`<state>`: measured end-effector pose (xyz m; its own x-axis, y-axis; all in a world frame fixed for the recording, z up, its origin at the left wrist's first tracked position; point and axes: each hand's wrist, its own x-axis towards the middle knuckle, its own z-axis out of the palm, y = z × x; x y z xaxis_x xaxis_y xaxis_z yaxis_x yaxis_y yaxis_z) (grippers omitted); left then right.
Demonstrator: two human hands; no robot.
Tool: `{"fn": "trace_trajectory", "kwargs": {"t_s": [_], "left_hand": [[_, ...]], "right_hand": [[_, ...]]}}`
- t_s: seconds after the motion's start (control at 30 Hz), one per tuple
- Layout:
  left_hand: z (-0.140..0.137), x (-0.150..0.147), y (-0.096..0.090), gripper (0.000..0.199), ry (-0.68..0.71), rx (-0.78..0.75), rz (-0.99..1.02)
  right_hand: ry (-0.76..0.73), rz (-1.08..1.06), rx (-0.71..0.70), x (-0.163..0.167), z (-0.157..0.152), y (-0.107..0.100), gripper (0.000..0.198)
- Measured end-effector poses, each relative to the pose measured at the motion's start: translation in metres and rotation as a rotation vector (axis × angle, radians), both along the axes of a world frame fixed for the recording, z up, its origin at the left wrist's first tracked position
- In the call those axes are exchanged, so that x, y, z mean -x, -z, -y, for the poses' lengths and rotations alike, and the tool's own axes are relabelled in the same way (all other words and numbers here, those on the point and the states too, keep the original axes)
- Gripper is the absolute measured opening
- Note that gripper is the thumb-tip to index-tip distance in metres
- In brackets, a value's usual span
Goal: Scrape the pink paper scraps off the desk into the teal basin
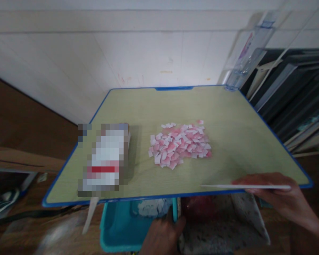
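Below the table's front edge, my left hand (163, 232) is closed round the right rim of a teal plastic basin (103, 226), its fingers inside and its thumb outside. White pieces (154, 208) lie in the basin. At the front right of the table, my right hand (279, 193) is closed on a thin white pointed tool (250, 186). The tool lies level with its tip towards the left; its exact kind cannot be made out. A loose pile of small pink and white paper squares (179, 145) is spread on the middle of the tabletop, apart from both hands.
The pale folding table (138, 106) has a blue rim and stands against a white wall. A blurred-out oblong object (106, 156) rests on its left side. A clear bottle (235, 76) stands at the back right corner. Beside the basin sits a stained open box (218, 233).
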<state>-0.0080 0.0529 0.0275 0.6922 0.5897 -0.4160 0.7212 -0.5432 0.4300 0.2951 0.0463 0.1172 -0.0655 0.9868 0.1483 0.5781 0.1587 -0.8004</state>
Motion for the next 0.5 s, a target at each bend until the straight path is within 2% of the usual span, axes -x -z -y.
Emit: {"fn": "trace_trajectory", "kwargs": {"t_s": [0.13,0.23,0.37,0.5], "left_hand": [[0.000,-0.001,-0.001,0.063,-0.014,0.013,0.017],[0.000,-0.001,-0.002,0.057,-0.024,0.026,0.024],[0.000,-0.001,-0.004,0.060,-0.029,0.023,0.037],[0.000,-0.001,-0.006,0.060,-0.025,0.024,0.020]], "right_hand": [[-0.040,-0.021,-0.014,-0.002,0.005,0.002,0.023],[-0.045,-0.025,-0.043,-0.003,0.007,0.001,0.022],[-0.060,-0.050,-0.060,-0.003,0.010,0.001,0.021],[-0.021,-0.150,-0.004,-0.004,0.017,0.003,0.020]]}}
